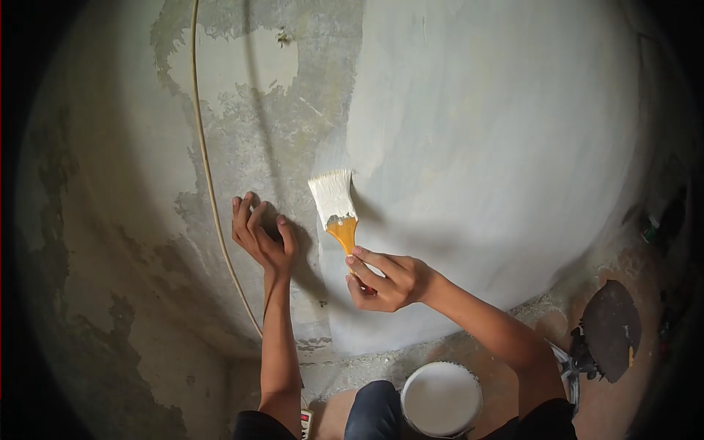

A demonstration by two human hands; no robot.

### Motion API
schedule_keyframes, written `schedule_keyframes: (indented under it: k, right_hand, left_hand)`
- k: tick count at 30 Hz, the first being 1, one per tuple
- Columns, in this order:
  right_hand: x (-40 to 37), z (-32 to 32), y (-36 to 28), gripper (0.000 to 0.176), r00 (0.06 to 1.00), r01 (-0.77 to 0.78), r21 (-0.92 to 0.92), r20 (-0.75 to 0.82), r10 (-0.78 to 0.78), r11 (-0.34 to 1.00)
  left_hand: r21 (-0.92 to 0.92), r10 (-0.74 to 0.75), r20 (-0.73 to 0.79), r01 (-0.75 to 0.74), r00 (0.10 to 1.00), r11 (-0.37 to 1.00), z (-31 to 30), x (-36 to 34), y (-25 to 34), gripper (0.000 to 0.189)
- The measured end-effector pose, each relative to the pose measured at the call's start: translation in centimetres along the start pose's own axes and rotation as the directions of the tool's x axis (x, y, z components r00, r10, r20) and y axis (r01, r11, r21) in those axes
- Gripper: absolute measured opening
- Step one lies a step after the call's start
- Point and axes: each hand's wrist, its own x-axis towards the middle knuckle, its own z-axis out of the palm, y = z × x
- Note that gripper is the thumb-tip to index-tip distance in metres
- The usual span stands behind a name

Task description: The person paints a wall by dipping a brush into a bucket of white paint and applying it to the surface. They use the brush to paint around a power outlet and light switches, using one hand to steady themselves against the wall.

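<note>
My right hand [389, 281] grips a flat paint brush [342, 233] by its yellow-orange handle. The brush points upward, its wide bristles coated in white, beside the edge between bare grey plaster [297, 158] and the white-coated wall [484, 139]. Whether the bristle tips touch the wall is hard to tell. My left hand [264, 231], to the left of the brush, is at the bare plaster with fingers apart and bent, holding nothing.
A pale cable [207, 172] hangs down the wall left of my left hand. Below stands a round bucket [441, 400] with whitish contents, near my knee [374, 412]. A dark oval object [611, 330] on a metal frame is at the lower right. A power strip [306, 423] lies at the bottom.
</note>
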Motion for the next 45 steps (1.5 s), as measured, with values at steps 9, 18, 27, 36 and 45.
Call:
schedule_keyframes:
  k: [9,18,27,36,45]
  right_hand:
    - [2.4,-2.5,-2.3,0.016,0.924,-0.383,0.453,0.190,0.333,0.805]
    - [8.5,-2.2,9.0,0.021,0.841,-0.538,0.471,0.248,0.480,0.699]
    - [15.3,-5.8,16.8,0.015,0.933,-0.338,0.310,-0.012,0.359,0.889]
    - [16.7,-5.4,19.7,0.011,0.961,0.064,-0.128,-0.259,-0.095,0.990]
    - [11.1,-1.6,13.4,0.009,0.990,-0.065,0.006,-0.125,0.065,0.998]
  left_hand:
    - [0.001,-0.028,-0.002,0.028,1.000,1.000,-0.1,-0.3,-0.7,0.031]
    - [-0.012,-0.031,0.016,0.031,0.999,0.999,-0.2,-0.5,-0.9,0.028]
    - [-0.017,-0.023,-0.002,0.023,1.000,1.000,0.0,-0.4,-0.9,0.027]
    - [-0.033,-0.020,0.000,0.020,1.000,0.999,-0.1,-0.4,-0.7,0.023]
    - [-0.011,-0.031,0.018,0.031,0.999,0.999,-0.2,-0.6,-0.9,0.021]
